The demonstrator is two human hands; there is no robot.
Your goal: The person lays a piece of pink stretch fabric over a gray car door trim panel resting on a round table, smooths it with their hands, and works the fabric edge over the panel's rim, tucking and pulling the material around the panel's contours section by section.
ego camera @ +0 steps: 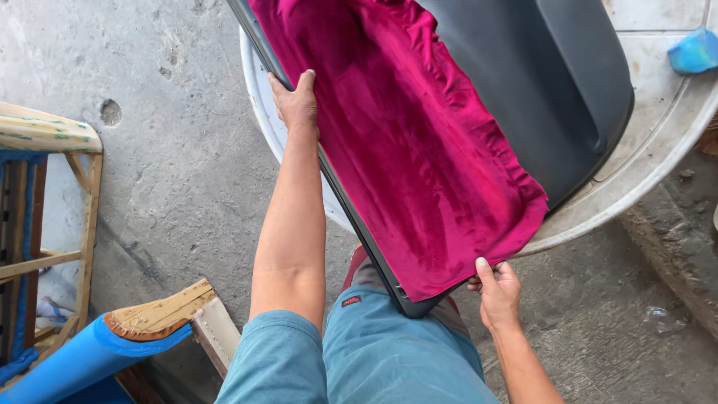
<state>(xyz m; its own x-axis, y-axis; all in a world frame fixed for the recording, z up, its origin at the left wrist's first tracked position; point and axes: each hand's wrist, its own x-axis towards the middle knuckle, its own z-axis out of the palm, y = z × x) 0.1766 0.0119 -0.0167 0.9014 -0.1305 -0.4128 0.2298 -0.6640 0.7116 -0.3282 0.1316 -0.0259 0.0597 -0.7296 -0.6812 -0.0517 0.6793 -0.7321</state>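
A dark grey car door panel lies tilted over a round white table, its near end resting against my body. Magenta velvet fabric is spread over most of its left side, wrinkled along the right edge. My left hand grips the panel's left edge, fingers curled over the rim beside the fabric. My right hand holds the panel's near corner, thumb pressed on the lower edge of the velvet.
A bare wooden chair frame with blue fabric and a foam-padded arm stands at the left on the concrete floor. A blue sponge-like object sits on the table's far right.
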